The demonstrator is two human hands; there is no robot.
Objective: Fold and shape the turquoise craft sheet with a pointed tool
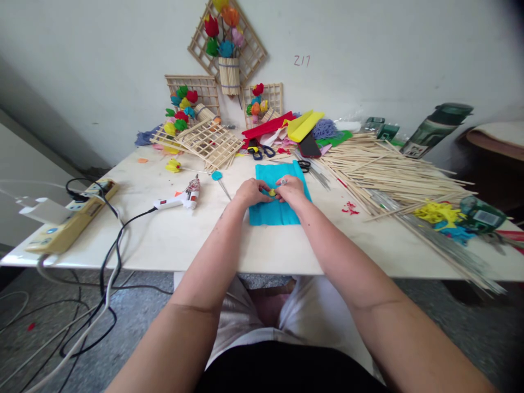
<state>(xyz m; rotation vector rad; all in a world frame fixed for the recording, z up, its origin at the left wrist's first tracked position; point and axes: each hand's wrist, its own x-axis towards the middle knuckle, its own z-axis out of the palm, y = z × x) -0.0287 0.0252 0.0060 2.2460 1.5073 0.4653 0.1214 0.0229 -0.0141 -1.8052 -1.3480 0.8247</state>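
A blue sheet of crepe paper (272,214) lies flat on the table under both hands. Between my fingertips, just above the sheet, is a small round yellow piece (272,192), too small to name more exactly. My left hand (252,192) pinches it from the left with curled fingers. From the right, my right hand (291,189) closes thumb and fingers on its other side. Left of the sheet lies a blue paper disc (216,176) with thin wires beside it. Black-handled scissors (303,165) rest at the sheet's upper right edge.
A white glue gun (176,202) lies at left, its cord running to a power strip (69,218). Thin wooden sticks (385,169) cover the right side. Wooden lattices (208,142), paper flowers, folded red and yellow paper (305,125) and a phone (309,147) stand or lie behind.
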